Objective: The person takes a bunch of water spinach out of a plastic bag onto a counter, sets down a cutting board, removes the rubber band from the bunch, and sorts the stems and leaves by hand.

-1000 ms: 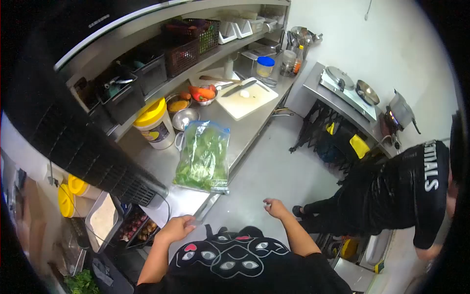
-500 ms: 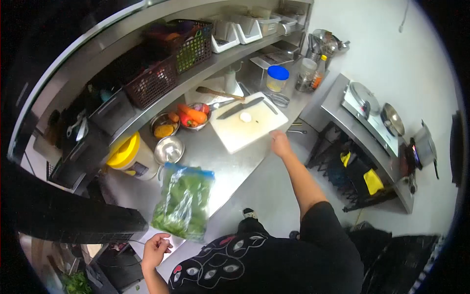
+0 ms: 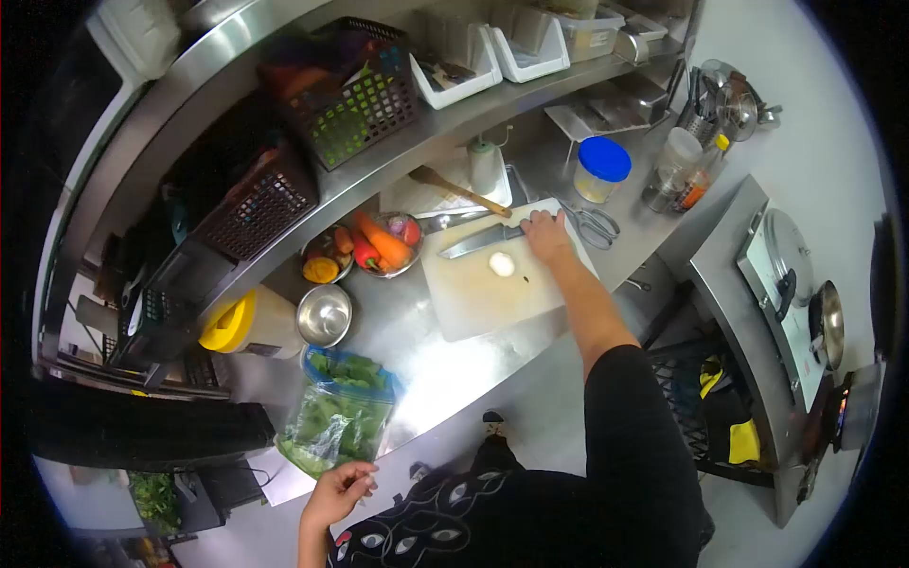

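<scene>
The right arm reaches forward across the near edge of the steel counter (image 3: 417,374), sleeve above the elbow, forearm slanting up and leftward over the right side of a white cutting board (image 3: 473,308); the left forearm rises from the bottom edge, its wrist bent to the right, beside the near end of a zip-top plastic bag of leafy greens (image 3: 336,417); the chef's knife (image 3: 473,240) lies across the far part of the board, its broad silver blade pointing left and its dark handle to the right; just nearer than the blade sits a rounded white piece of food (image 3: 502,264), with a small dark scrap beside it; the right hand (image 3: 547,237) is palm down with its fingers over the knife's handle, though whether they have closed round it I cannot tell; the left hand (image 3: 343,490) is loosely curled, thumb near the fingertips, with nothing visible in its grasp; scissors (image 3: 597,229) lie just right of the right hand, and a wooden spatula (image 3: 459,191) lies beyond the knife.
</scene>
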The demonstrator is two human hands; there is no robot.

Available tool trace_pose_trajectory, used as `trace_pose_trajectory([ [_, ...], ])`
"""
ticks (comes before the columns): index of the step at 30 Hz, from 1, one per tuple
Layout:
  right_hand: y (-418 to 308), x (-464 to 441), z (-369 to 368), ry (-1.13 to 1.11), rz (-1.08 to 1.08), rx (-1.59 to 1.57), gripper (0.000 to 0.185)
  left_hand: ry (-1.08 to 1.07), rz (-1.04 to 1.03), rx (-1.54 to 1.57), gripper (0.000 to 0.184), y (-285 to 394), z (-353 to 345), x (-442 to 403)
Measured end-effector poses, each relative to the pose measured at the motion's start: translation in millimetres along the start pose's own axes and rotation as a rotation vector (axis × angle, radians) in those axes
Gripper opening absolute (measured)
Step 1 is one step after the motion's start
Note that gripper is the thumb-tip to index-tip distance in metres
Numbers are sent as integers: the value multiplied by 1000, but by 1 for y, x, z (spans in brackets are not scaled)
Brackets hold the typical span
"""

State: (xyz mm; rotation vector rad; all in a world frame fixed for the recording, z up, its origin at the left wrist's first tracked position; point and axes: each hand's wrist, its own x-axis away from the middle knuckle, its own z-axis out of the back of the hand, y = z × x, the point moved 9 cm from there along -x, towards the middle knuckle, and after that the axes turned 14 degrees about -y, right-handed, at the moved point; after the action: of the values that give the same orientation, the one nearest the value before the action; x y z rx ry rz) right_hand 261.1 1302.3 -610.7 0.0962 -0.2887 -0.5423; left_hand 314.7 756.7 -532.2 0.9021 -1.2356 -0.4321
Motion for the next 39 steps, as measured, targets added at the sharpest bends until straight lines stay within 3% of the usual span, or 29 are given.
trace_pose_trajectory([
  [2, 4, 0, -2, 65, 51, 24, 28, -28, 21, -133, 23, 20, -7, -23],
  [4, 10, -5, -9, -6, 108, -84, 29, -87, -8, -403, 25, 44, -16, -61],
  [6, 14, -7, -13, -16, 148, -125, 27, -126, -106, -676, 28, 94, -38, -98],
  [8, 15, -4, -17, 23, 169, -107, 23, -194, -206, -731, 28, 128, -64, -139],
  [10, 20, -1, -17, -15, 166, -153, 23, -159, -596, -989, 29, 127, -84, -189],
  [12, 32, 12, -16, -21, 139, -227, 24, -203, -408, -1006, 34, 133, -100, -232],
  [15, 65, 41, -21, -4, 74, -364, 28, 81, -391, -1389, 44, 142, -115, -264],
  [16, 80, 50, -29, -22, 58, -407, 30, 52, -290, -1378, 50, 130, -111, -278],
  [20, 126, 100, -38, -133, -127, -548, 35, 43, -271, -1394, 56, 111, -104, -287],
  [26, 150, 109, -73, -56, -397, -785, 41, 19, -269, -1394, 66, 100, -106, -269],
  [32, 134, 92, -78, 97, -454, -826, 41, 7, -301, -1356, 63, 92, -102, -256],
  [35, 119, 96, -72, 34, -452, -791, 40, 36, -375, -1352, 61, 100, -100, -255],
  [38, 110, 98, -71, -58, -404, -673, 39, -174, -74, -1170, 59, 98, -85, -284],
  [39, 104, 106, -68, -49, -381, -670, 38, -54, -121, -1091, 59, 117, -79, -284],
])
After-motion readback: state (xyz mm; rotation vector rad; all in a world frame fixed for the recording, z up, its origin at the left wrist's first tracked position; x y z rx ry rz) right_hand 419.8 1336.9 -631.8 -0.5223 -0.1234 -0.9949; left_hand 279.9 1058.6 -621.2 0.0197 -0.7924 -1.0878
